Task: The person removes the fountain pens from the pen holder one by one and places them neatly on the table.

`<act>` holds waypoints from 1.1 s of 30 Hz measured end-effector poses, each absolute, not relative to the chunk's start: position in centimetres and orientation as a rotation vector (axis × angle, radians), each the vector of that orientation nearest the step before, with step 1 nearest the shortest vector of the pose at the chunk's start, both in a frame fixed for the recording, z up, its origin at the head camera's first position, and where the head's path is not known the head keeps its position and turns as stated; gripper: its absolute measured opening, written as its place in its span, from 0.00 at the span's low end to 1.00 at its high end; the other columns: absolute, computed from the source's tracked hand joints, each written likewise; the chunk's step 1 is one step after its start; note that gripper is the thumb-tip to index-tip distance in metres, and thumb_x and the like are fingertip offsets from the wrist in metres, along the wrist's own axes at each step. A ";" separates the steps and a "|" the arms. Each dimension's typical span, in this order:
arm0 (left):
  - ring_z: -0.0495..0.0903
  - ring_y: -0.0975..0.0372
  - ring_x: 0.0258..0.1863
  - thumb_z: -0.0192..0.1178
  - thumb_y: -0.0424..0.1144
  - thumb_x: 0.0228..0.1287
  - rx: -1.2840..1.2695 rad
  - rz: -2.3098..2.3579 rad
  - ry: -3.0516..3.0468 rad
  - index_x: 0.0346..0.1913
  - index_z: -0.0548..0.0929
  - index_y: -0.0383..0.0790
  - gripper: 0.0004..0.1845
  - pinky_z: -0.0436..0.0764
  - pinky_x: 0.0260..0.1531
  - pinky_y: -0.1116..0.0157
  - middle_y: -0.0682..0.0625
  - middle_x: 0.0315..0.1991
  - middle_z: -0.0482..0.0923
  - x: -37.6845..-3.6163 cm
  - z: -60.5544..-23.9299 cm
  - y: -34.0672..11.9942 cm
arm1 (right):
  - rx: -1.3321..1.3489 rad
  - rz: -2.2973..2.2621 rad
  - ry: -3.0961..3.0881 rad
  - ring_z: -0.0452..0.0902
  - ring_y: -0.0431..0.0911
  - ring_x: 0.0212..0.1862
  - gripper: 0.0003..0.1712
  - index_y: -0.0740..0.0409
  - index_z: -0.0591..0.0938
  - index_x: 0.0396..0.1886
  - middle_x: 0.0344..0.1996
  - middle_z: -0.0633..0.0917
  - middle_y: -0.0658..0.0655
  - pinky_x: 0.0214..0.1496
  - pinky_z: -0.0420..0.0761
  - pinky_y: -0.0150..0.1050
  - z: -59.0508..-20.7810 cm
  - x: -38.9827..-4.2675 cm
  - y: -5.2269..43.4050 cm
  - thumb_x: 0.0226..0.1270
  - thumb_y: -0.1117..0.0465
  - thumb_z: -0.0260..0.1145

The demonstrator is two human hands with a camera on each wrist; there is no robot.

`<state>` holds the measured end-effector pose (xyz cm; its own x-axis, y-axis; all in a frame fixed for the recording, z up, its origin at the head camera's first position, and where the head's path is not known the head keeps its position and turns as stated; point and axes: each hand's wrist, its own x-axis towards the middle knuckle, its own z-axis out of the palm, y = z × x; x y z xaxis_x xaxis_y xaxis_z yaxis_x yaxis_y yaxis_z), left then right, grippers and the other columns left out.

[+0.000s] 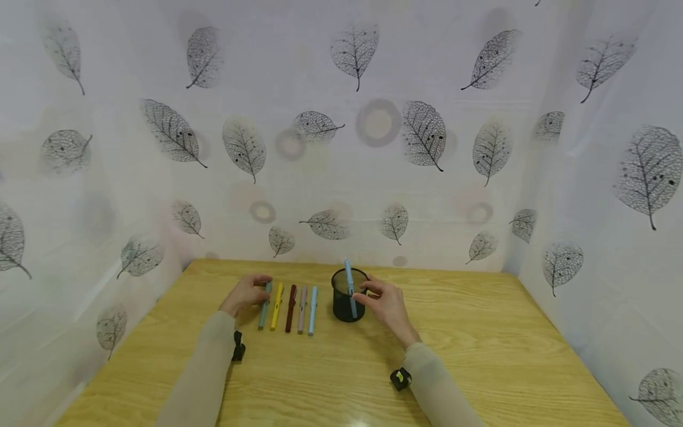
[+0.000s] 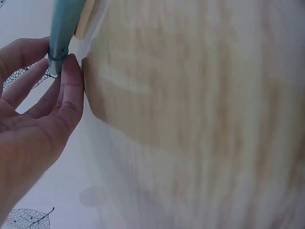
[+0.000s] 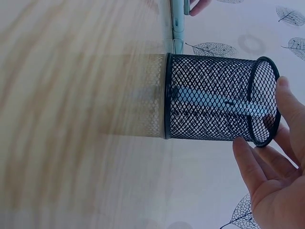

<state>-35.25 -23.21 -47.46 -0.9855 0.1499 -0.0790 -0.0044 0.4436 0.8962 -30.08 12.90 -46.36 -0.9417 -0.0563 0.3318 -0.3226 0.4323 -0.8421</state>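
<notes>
Fingers (image 2: 71, 81) pinch teal pen (image 2: 62, 28); head view hides this.

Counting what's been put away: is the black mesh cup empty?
No. In the head view, one light blue pen stands in the black mesh cup, leaning against its rim.

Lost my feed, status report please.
Left hand pinches teal pen in the row. Right hand touches mesh cup, blue pen inside. Nothing blocking.

At frame centre, the right hand (image 1: 386, 303) touches a black mesh cup (image 1: 348, 302) holding a blue pen (image 1: 350, 287), while the left hand (image 1: 246, 293) grips a teal pen (image 1: 264, 306).
</notes>
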 end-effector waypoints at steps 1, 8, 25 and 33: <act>0.80 0.50 0.48 0.57 0.22 0.61 0.122 1.583 2.537 0.67 0.67 0.24 0.29 0.84 0.45 0.58 0.25 0.64 0.67 -35.3 -47.5 -23.2 | 0.331 1.518 -2.432 0.83 0.53 0.54 0.18 0.54 0.87 0.46 0.64 0.77 0.60 0.48 0.85 0.36 -46.4 -30.1 12.9 0.55 0.57 0.77; 0.80 0.49 0.49 0.57 0.22 0.61 0.105 1.570 2.530 0.67 0.67 0.23 0.29 0.84 0.44 0.58 0.24 0.62 0.68 -35.5 -47.6 -23.2 | 0.341 1.533 -2.427 0.82 0.54 0.55 0.18 0.55 0.87 0.46 0.65 0.76 0.62 0.49 0.85 0.37 -46.2 -29.9 12.8 0.55 0.57 0.77; 0.79 0.49 0.50 0.60 0.24 0.60 0.094 1.386 2.614 0.65 0.71 0.27 0.28 0.84 0.43 0.59 0.29 0.61 0.71 -35.5 -47.2 -22.9 | 0.336 1.489 -2.441 0.82 0.55 0.56 0.18 0.55 0.87 0.45 0.63 0.77 0.63 0.49 0.85 0.40 -45.7 -29.9 12.9 0.54 0.55 0.77; 0.81 0.50 0.46 0.61 0.24 0.60 0.156 1.359 2.641 0.64 0.71 0.25 0.28 0.84 0.43 0.58 0.28 0.58 0.72 -35.1 -47.1 -23.0 | 0.348 1.473 -2.453 0.83 0.54 0.54 0.17 0.55 0.87 0.45 0.63 0.77 0.64 0.49 0.85 0.38 -46.1 -30.1 13.0 0.55 0.56 0.77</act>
<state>-35.07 -22.99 -47.09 -0.9805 0.1686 -0.1007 0.0161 0.5801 0.8144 -30.14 12.99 -46.13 -0.9380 -0.0711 0.3392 -0.3329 0.4575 -0.8245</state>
